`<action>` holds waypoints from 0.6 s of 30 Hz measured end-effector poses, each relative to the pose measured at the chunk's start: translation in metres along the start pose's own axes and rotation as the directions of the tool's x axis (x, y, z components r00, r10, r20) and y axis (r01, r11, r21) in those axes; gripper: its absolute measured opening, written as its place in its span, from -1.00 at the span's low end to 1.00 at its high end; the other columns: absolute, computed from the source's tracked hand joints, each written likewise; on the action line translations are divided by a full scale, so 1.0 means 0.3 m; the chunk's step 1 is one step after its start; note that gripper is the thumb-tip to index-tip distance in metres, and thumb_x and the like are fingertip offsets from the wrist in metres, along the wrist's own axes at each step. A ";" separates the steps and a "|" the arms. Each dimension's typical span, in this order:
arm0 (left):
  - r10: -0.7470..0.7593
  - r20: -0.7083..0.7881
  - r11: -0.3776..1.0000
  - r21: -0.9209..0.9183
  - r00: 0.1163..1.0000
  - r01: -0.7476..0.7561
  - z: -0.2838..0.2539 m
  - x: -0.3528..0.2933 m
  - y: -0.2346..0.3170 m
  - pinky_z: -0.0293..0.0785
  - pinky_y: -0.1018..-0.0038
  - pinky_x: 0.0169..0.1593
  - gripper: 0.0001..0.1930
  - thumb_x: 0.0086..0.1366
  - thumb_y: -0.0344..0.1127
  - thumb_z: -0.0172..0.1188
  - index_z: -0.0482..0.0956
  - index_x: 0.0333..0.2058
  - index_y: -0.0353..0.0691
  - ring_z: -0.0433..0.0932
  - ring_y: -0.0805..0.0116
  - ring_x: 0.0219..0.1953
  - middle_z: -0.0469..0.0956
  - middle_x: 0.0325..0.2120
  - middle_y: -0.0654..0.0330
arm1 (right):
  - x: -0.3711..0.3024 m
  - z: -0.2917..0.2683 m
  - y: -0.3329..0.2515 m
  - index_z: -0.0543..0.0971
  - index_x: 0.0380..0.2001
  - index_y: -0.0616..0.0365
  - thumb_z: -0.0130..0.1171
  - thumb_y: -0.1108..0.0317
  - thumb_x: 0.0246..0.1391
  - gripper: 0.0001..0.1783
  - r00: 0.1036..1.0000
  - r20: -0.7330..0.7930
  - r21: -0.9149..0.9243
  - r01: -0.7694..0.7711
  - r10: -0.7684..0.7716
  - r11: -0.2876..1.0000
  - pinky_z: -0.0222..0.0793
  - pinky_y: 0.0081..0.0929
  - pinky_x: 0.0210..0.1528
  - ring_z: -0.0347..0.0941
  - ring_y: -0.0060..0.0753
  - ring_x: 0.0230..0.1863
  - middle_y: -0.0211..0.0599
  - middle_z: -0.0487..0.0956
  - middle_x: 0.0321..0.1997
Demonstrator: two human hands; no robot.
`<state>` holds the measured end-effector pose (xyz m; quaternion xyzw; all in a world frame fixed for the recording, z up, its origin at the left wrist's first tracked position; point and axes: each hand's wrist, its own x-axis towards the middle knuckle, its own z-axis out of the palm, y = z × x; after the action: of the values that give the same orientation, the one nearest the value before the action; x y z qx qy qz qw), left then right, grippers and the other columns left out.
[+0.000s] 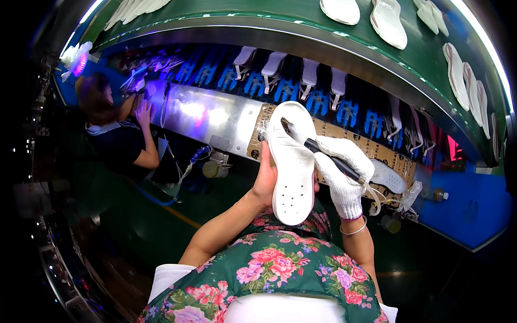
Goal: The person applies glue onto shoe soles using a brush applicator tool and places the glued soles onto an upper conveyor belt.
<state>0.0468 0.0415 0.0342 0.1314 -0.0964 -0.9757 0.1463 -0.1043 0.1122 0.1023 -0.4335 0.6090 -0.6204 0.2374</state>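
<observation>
My bare left hand [265,180] grips a white shoe sole [293,185] by its side and holds it up in front of my lap. Small holes dot the sole's near end. In a white knitted glove, my right hand [347,185] is closed around a brush [344,168] with a dark handle. The brush's bristles lie on or just over the sole's far half; contact is hard to tell. A pale tube trails from the handle's rear end. Beside the glove, another pale sole [388,176] rests on a printed cardboard sheet [336,131].
Beyond the cardboard, shoe uppers [309,75] sit in a row among blue holders [316,102]. A raised green belt [269,12] carries white soles. To the left are a metal plate [210,116] and a co-worker [121,134]. A blue cabinet [463,207] stands right.
</observation>
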 end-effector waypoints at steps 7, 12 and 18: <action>0.014 -0.041 1.000 0.025 0.999 -0.013 0.058 0.011 -0.020 0.58 0.17 -0.10 0.16 0.08 0.68 -0.69 0.37 0.12 -0.28 0.62 0.04 -0.21 0.56 -0.21 -0.02 | 0.011 -0.016 0.019 0.67 -0.25 0.25 0.39 0.55 -0.13 -0.72 0.975 -0.020 -0.171 0.214 -0.221 0.962 0.49 -0.50 -0.28 0.59 -0.41 -0.32 -0.21 0.66 -0.28; 0.010 0.144 0.999 -0.047 0.990 -0.003 -0.047 0.011 -0.067 0.52 0.18 0.01 0.05 0.15 0.63 -0.59 0.23 0.24 -0.18 0.55 0.10 -0.06 0.48 -0.03 0.01 | 0.012 0.002 0.021 0.67 -0.22 0.14 0.36 0.57 -0.19 -0.65 0.912 0.041 -0.411 0.387 -0.407 0.825 0.47 -0.38 -0.19 0.59 -0.21 -0.27 -0.20 0.66 -0.26; 0.042 -0.135 0.969 0.249 0.990 -0.007 0.000 0.015 -0.065 0.14 0.23 0.36 -0.01 0.25 0.55 -0.54 0.01 0.38 -0.15 0.23 0.17 0.31 0.21 0.30 0.09 | -0.034 0.019 0.034 0.68 -0.21 0.06 0.34 0.58 -0.21 -0.61 0.888 0.121 -0.476 0.444 -0.444 0.759 0.45 -0.38 -0.24 0.56 -0.20 -0.32 -0.27 0.63 -0.33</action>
<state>0.0376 0.0585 0.0287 0.2150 -0.2086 -0.9426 0.1474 -0.0969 0.1160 0.0892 -0.6111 0.6261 -0.4831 -0.0341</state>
